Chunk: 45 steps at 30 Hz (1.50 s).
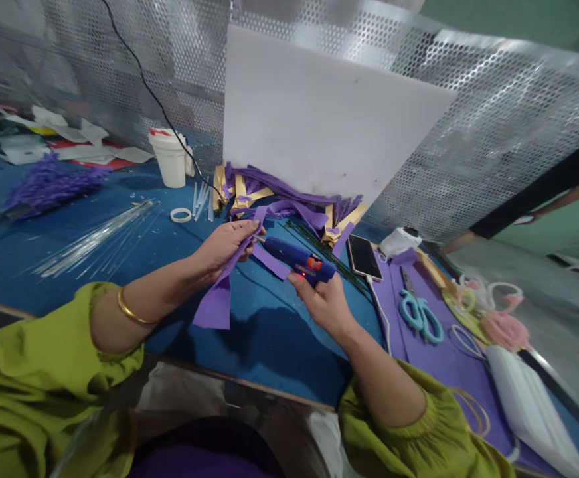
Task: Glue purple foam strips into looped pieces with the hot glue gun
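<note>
Pinched between the fingers of my left hand is a purple paper strip, whose wide end hangs down toward the front of the table. My right hand grips a blue glue gun with an orange label, and a small red light glows near my thumb. The gun's nozzle points left and meets the strip at my left fingertips, though exact contact is hard to tell. Behind the gun, more purple strip loops across the table. Small bouquets of purple flowers in tan wrapping lean against the white board.
Glue sticks, a tape roll and a white cup stand left of centre. Purple flowers and clear strands lie further left. At right are a phone with a cable and teal scissors. Another person stands beyond.
</note>
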{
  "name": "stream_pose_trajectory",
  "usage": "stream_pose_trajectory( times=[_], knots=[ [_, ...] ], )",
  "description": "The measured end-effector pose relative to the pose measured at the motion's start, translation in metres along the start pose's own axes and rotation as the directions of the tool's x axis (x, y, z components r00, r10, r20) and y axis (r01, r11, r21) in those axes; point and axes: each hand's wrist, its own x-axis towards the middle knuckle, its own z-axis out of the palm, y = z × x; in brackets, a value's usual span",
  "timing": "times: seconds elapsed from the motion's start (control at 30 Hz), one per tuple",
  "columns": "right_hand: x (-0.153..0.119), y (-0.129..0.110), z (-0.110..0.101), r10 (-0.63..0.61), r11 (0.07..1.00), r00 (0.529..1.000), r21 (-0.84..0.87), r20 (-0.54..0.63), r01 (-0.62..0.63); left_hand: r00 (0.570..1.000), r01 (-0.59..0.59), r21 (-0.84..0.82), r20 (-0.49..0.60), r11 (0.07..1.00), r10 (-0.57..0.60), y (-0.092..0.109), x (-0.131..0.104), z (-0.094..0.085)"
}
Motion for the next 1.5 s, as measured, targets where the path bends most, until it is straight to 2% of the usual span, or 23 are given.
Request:
stream_pose_trajectory(
  times=[0.27,0.73,1.1,1.4,1.5],
  knots=[
    [-0.0002,0.0027,-0.0005,-0.015,0.999,1.0,-0.038,0.004,0.015,1.0,0.009,0.041,-0.026,0.999,-0.008,-0.0001,0.0009,0.0],
    [-0.0021,0.0058,0.0009,0.003,1.0,1.0,-0.015,0.02,-0.003,1.0,0.006,0.023,0.013,1.0,-0.006,0.0,0.0011,-0.0015],
    [0.0017,-0.0005,0.0002,-0.02,0.998,0.999,-0.057,-0.041,0.018,1.0,0.013,0.007,-0.001,1.0,-0.013,-0.0002,0.0004,0.0],
    [-0.0007,-0.0009,0.0,-0.032,0.998,0.992,-0.056,-0.119,0.025,0.999,0.017,-0.014,0.036,1.0,-0.017,0.0002,0.0002,0.0002],
    [-0.002,-0.0002,-0.0034,-0.088,0.991,0.99,-0.106,-0.107,0.077,1.0,-0.012,-0.048,-0.028,0.999,0.011,0.0031,0.0007,0.0015]
  ],
)
